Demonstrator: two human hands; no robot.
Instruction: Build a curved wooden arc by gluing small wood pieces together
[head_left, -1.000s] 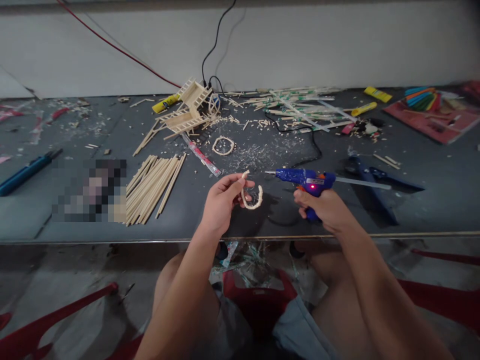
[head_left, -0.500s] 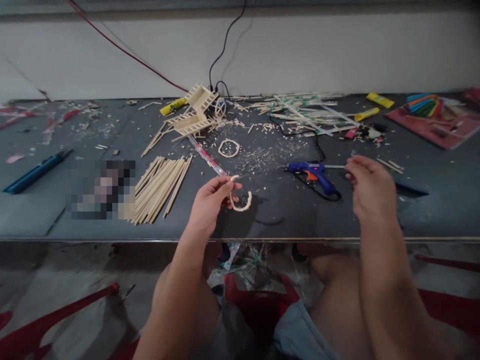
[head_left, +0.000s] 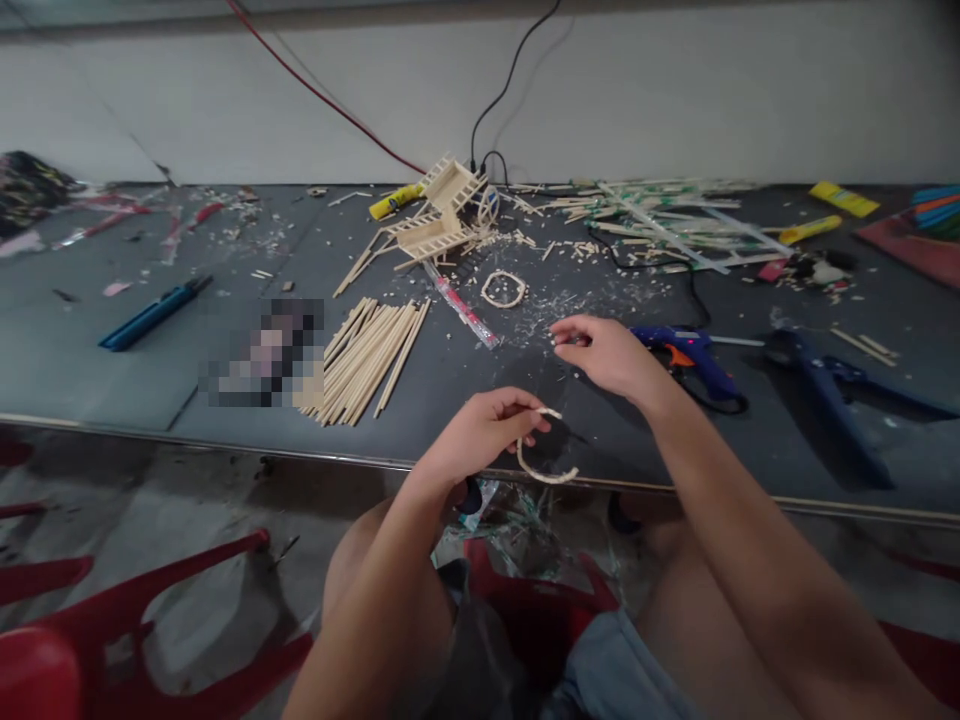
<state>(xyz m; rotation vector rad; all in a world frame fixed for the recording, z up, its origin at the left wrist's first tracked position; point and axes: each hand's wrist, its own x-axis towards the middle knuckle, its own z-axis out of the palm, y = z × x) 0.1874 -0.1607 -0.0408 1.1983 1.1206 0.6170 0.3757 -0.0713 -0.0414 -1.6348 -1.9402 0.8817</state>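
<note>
My left hand pinches a C-shaped ring of short wooden pieces at its upper side, near the table's front edge. The ring has a gap on its right. My right hand is over the table, up and right of the left one, fingertips drawn together; a tiny pale bit may be between them, too small to name. Right of that hand lies a blue glue gun, partly behind my forearm, with a glue stick in its back. A closed wooden ring rests on the table beyond my hands.
A bundle of wooden sticks lies left of my hands. Farther back stands a small wooden stick model. Dark blue hand cutters lie at the right, a blue utility knife at the left. Scraps and sticks litter the back.
My right hand has moved left, from the glue stick's rear end to above the table near my left hand. My left hand has come lower with the open ring. The view has shifted right.
</note>
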